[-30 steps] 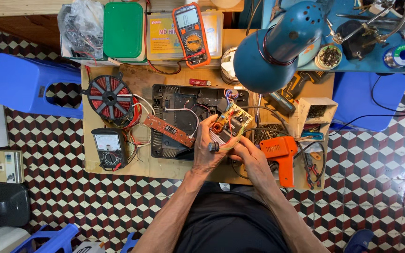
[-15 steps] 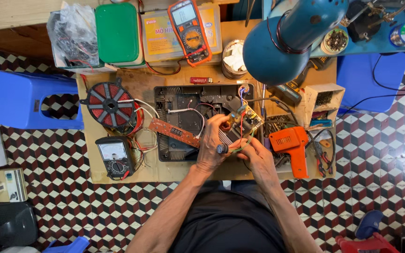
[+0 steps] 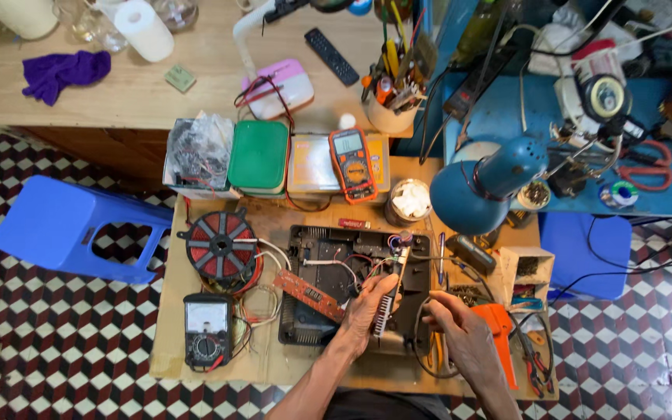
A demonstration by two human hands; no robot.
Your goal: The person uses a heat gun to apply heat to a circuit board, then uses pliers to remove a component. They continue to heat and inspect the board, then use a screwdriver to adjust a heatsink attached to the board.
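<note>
From the head camera, much is hard to read: the person's left hand [image 3: 367, 311] is wrapping its fingers around a finned heat sink and circuit board [image 3: 389, 299] held edge-on, so the board's face is hiding from view, and it is sitting just above the open black appliance shell [image 3: 328, 264] in the middle of the low wooden bench [image 3: 165, 342]. The right hand [image 3: 460, 330] is curling closed near it, but whether it is pinching a tool or a wire I cannot tell; its palm is covering part of an orange plastic tool [image 3: 499, 327]. A blue metal lamp shade [image 3: 472, 190] is blocking the bench's far right corner. To the left, a round red-and-black induction coil [image 3: 219, 245] is lying flat, copper wound tightly, with a black dial meter [image 3: 206, 330] just near of it. At the far edge, an orange-trimmed digital multimeter [image 3: 351, 163] is resting on a yellowish rectangular box, beside a green-lidded plastic box [image 3: 258, 155] and a crinkled clear bag of parts [image 3: 198, 152]. Both forearms are being cut off at the bottom.
</note>
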